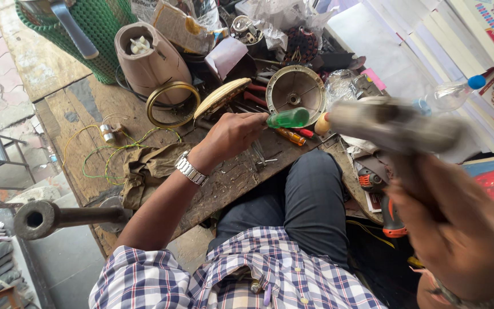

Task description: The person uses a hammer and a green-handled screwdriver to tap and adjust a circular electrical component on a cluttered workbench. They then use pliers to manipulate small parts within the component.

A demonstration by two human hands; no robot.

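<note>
Your left hand (230, 136) pinches the green-handled screwdriver (288, 118); your right hand (447, 229) grips a blurred tool (393, 123); next, steady it.

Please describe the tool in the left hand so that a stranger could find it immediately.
Start at the round metal housing on the wooden workbench. Just below it, the left hand grips a screwdriver. Its translucent green handle sets it apart from the orange-handled one lying beneath.
</note>
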